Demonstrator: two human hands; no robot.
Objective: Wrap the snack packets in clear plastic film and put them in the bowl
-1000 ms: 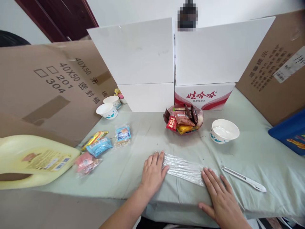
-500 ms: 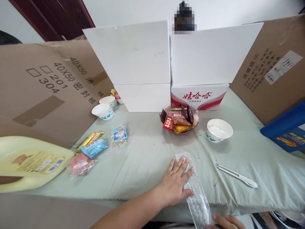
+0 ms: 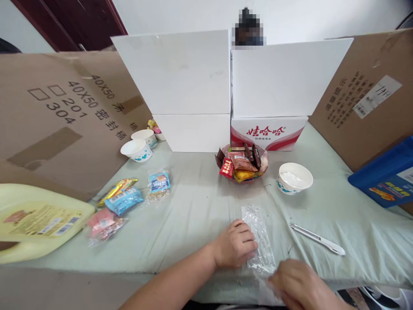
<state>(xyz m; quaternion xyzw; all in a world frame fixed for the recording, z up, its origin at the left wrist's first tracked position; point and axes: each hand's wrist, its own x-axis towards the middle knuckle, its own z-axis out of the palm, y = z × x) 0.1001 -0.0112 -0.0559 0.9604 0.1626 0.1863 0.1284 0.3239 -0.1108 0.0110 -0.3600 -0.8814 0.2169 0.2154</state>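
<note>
A folded strip of clear bubble wrap (image 3: 260,234) lies lengthwise on the cloth, its near end reaching over the table's front edge. My left hand (image 3: 236,244) is closed at the strip's left side, fingers curled in against it. At the near end, my right hand (image 3: 298,282) is closed on the plastic; its fingertips are somewhat blurred. Right of the strip rests a white box cutter (image 3: 318,239), touched by neither hand. Beyond the strip stands a bowl of wrapped snacks (image 3: 241,162).
A white paper bowl (image 3: 294,178) stands at right, near a blue container (image 3: 383,176). At left are snack packets (image 3: 125,200), paper bowls (image 3: 136,150) and a yellow jug (image 3: 41,224). White boxes (image 3: 190,73) and brown cardboard (image 3: 41,94) wall the table. A person's blurred-out head shows behind.
My left hand has gone from lying flat with spread fingers to curled at the strip's side. My right hand has risen further into view, closed on the near end.
</note>
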